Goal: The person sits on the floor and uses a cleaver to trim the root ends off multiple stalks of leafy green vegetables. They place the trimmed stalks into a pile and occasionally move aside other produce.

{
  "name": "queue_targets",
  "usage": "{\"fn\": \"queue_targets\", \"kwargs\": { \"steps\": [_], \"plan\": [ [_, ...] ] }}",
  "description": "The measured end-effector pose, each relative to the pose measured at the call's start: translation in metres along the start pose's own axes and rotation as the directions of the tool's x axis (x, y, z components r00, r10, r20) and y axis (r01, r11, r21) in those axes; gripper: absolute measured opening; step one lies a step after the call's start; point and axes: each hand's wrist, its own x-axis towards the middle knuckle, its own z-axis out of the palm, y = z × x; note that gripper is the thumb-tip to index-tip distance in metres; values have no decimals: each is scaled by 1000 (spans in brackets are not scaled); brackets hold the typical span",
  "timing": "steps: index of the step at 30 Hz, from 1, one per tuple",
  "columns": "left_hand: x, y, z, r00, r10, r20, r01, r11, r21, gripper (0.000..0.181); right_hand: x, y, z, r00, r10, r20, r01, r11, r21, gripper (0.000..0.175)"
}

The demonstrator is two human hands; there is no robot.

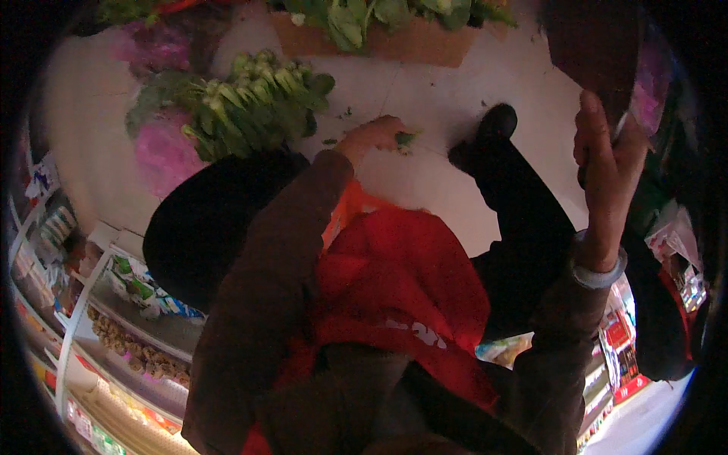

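Note:
My left hand (372, 136) reaches down close to the tiled floor, its fingers curled around small green leaf scraps (405, 140). A pile of leafy green vegetables (256, 108) lies to its left. At the right, my right hand (608, 165) is raised and closed around the handle of what looks like a cleaver (597, 51), whose broad dark blade extends towards the top edge. A red apron (398, 267) covers my lap between my bent legs.
A cardboard box (375, 42) of leafy greens stands ahead. Pink plastic bags (168, 151) lie by the pile and farther back. Shelves of packaged goods (133, 335) are at the lower left. Another person's dark-clothed leg (657, 313) seems to be at the right.

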Motion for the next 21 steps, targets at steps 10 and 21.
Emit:
{"fn": "queue_targets", "kwargs": {
  "steps": [10,21],
  "plan": [
    [-55,168,-214,783,399,-477,-363,916,170,55,-3,-16,-14,999,-34,6,33,994,102,30],
    [-57,-9,-91,62,97,-993,-140,986,88,23,-7,11,-14,995,-99,7,99,995,-3,33]
  ]
}}
